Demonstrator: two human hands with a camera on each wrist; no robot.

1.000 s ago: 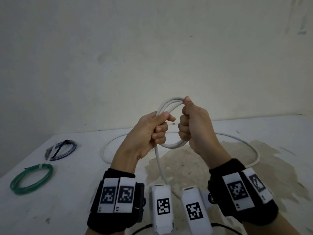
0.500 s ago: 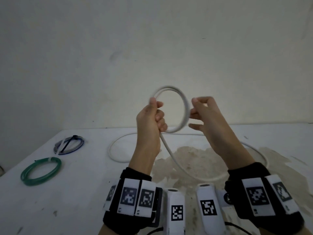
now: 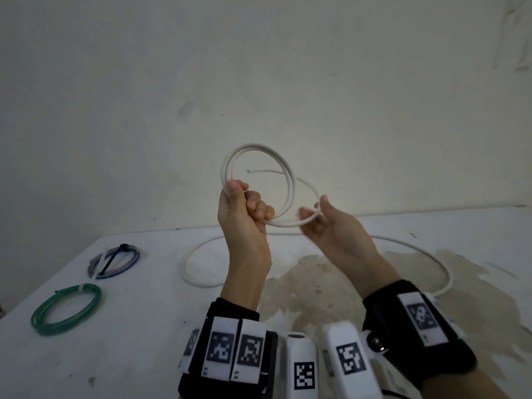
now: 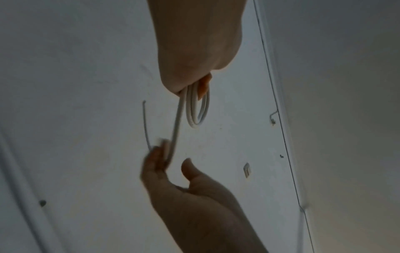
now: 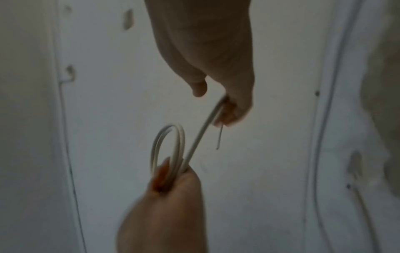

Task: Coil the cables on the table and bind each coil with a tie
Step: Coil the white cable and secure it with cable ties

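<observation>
A: Status on white cable [image 3: 260, 180]?
B: Held up above desk [image 3: 129, 326], coil of two or so turns upright in left hand [image 3: 243, 210]. Left fingers [image 3: 260, 207] curled tight round bottom-left of coil.
A: Right hand [image 3: 331, 226]?
B: Just right of coil, palm up, fingers [image 3: 309, 217] loosely curled round strand leaving coil. Thumb looks lifted off, so more a cradle than a pinch; blurred, hard to call.
A: Key relation for next wrap?
B: Strand runs roughly level from left fist to right fingers, then a thin tail [image 3: 276, 171] arcs back up behind coil. Right hand nearer the loose length, so prob. feeds next turn leftward into left grip. Rest of cable [image 3: 426, 256] on desk, wide loop behind both wrists, still uncoiled.
A: Wrist cams add anything?
B: Left wrist view: coil [image 4: 198, 109] edge-on, turns stacked close, straight strand down to right hand [image 4: 173, 181]. Right wrist view: same strand [image 5: 202, 131] taut-ish between fists. Head view alone shows finished work: green coil [image 3: 66, 309] and blue coil [image 3: 115, 262], both tied, far left on desk.
</observation>
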